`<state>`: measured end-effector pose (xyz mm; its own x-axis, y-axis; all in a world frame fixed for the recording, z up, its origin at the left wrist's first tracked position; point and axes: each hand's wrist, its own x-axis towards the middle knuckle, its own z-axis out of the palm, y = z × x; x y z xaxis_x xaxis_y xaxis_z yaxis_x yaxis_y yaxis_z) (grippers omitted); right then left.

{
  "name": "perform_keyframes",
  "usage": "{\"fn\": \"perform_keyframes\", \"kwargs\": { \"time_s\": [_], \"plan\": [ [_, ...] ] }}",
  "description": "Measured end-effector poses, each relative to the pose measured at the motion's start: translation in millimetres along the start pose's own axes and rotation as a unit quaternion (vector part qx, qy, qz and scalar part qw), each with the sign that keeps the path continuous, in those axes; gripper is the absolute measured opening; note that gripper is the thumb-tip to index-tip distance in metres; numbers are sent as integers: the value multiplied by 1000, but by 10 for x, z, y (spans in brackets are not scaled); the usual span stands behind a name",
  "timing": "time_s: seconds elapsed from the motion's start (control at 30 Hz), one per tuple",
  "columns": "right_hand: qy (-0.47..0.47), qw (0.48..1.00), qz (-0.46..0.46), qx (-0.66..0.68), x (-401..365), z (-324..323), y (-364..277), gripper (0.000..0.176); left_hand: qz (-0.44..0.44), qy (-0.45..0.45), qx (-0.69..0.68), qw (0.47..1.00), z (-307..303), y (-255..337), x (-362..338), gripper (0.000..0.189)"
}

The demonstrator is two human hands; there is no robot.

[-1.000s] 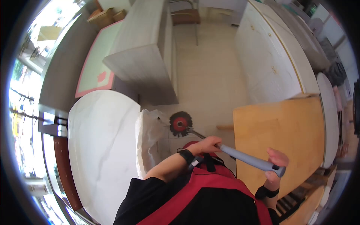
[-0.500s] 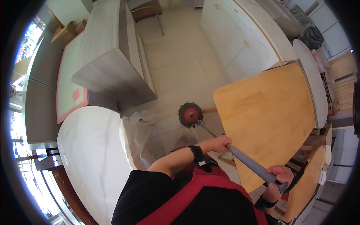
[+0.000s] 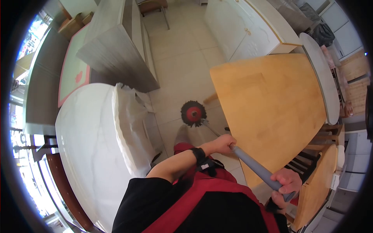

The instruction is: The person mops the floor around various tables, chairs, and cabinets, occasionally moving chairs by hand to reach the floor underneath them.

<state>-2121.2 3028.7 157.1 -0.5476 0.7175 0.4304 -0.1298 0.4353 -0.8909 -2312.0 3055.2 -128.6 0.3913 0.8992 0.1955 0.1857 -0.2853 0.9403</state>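
I hold a spin mop with both hands. Its round head, a red disc ringed by dark fringe, rests on the tiled floor in front of my feet. A thin metal pole rises from it to a thick grey handle. My left hand is wrapped round the pole near the lower end of the grey section. Close to the handle's top end, my right hand is closed on it. The handle slants over the near edge of a wooden tabletop.
A white marbled table stands at left, with plastic wrapping along its edge. Beyond it is a grey wood-grain cabinet. A white cabinet is at the far right, a brown chair at the back. Pale floor runs between them.
The furniture has shifted upward in view. The mop head has come nearer to me across the floor, away from the wooden table leg. Both hands keep their hold.
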Motion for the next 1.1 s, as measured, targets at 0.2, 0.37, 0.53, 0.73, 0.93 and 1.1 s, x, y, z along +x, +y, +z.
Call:
{"fn": "perform_keyframes", "kwargs": {
  "time_s": [0.2, 0.37, 0.53, 0.73, 0.93, 1.1],
  "plan": [
    [-2, 999, -45, -28, -785, -386, -224, 28, 31, -3, -23, 999, 1019, 144, 99, 18],
    [-18, 994, -92, 59, -1155, -609, -112, 33, -35, -1, -25, 999, 1251, 282, -134, 16],
    [-62, 990, -65, 113, -1304, -647, 277, 42, -89, 82, 105, 987, 1132, 215, -719, 17],
    [-158, 980, -17, 119, -1319, -227, 812, 47, -252, 166, 147, 942, 882, 51, -1593, 22],
    [-255, 963, -35, 73, -1253, -353, 710, 46, -227, 180, 170, 942, 944, 208, -1652, 18],
    [-221, 969, -90, 67, -1148, -169, -292, 31, -129, 138, 142, 972, 1170, 250, -1291, 16]
  ]
}}
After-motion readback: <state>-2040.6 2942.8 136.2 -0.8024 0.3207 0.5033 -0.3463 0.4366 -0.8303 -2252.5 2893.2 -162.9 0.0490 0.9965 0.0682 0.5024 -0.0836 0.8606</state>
